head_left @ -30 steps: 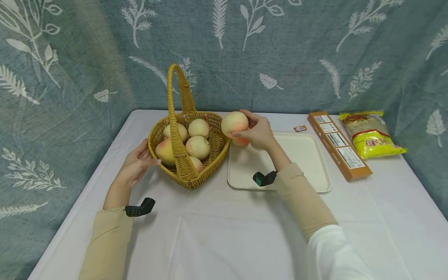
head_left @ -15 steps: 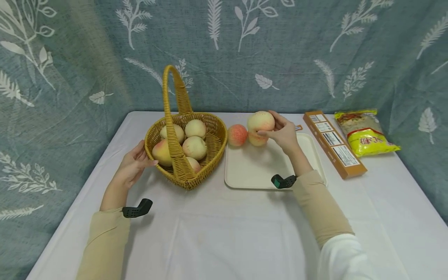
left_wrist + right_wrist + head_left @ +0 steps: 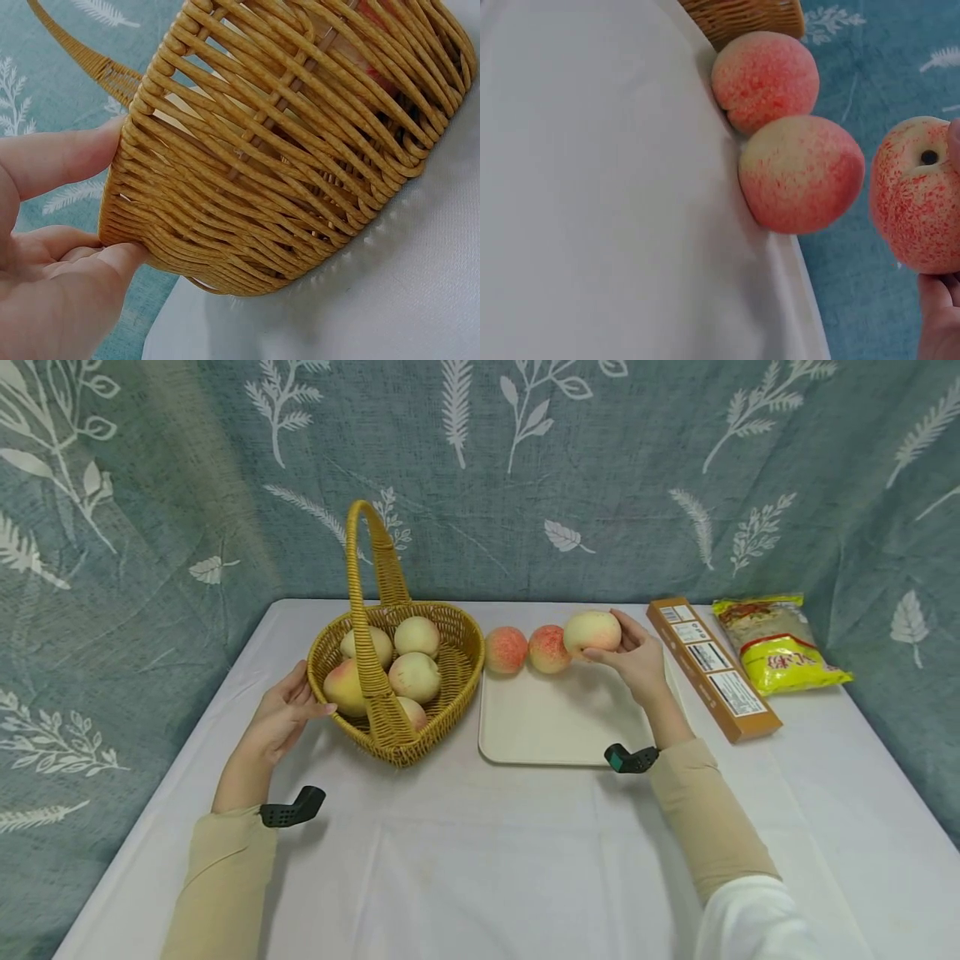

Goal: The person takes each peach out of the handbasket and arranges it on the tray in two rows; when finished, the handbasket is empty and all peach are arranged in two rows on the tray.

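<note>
**Peach number three, held at the tray's far edge**

Peach [image 3: 592, 631] in your right hand [image 3: 637, 658] sits at the far side of the cream tray [image 3: 562, 727], just right of two peaches [image 3: 527, 649] already lined up along that edge; the fingers curl round it from the right and it looks not yet released. The right wrist view shows it a little apart from its nearest neighbour, stem pit facing the camera. Your left hand [image 3: 285, 717] rests on the wall of the wicker basket [image 3: 450, 693], thumb and fingers straight against the weave, steadying it rather than gripping. Four peaches remain [image 3: 390, 664] inside the basket.

By the look of it, you are in the placing step of moving fruit from basket to tray. The next move calls for lowering this peach beside the row so it settles without rolling off the rim, then loosening the fingers. The brown box [image 3: 712, 667] and yellow packet [image 3: 780, 643] lie farther right on the surface.
</note>
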The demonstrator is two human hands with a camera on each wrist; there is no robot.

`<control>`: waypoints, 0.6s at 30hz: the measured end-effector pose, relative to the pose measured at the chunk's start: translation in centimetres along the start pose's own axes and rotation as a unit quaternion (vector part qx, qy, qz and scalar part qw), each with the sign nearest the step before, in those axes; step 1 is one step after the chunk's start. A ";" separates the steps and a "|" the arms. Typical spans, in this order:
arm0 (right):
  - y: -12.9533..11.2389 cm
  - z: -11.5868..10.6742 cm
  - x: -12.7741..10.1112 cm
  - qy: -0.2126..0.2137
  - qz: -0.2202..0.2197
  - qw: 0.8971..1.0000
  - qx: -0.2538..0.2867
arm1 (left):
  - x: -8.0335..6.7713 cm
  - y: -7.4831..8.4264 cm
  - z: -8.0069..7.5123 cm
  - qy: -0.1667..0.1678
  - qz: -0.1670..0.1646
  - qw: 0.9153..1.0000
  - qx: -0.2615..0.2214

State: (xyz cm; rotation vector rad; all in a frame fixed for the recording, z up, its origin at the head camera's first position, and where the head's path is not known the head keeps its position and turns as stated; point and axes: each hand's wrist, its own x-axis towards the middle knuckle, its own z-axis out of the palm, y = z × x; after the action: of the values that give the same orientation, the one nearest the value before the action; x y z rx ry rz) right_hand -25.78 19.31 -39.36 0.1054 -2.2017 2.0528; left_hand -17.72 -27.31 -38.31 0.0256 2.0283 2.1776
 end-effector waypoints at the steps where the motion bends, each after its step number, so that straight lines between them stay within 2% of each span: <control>1: 0.1 -0.2 0.0 0.004 0.004 1.000 0.002 | 0.0 0.0 0.0 0.000 0.001 1.000 0.001; 8: 1.1 -1.3 -0.1 0.021 0.048 0.999 0.000 | -0.1 0.1 0.0 -0.001 -0.001 1.000 0.002; 13: 2.0 -1.6 -0.2 0.033 0.077 0.996 -0.043 | 0.0 0.1 0.1 0.000 -0.002 1.000 0.003; 18: 3.2 -1.6 0.0 0.035 0.066 0.992 -0.107 | -0.1 0.1 0.1 0.002 -0.006 1.000 0.001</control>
State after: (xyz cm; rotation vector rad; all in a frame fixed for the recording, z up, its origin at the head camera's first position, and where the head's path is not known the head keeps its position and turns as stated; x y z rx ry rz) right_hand -26.19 21.13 -42.37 -0.1336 -2.4256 1.8346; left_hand -17.66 -27.26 -38.16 0.0089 2.0281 2.1712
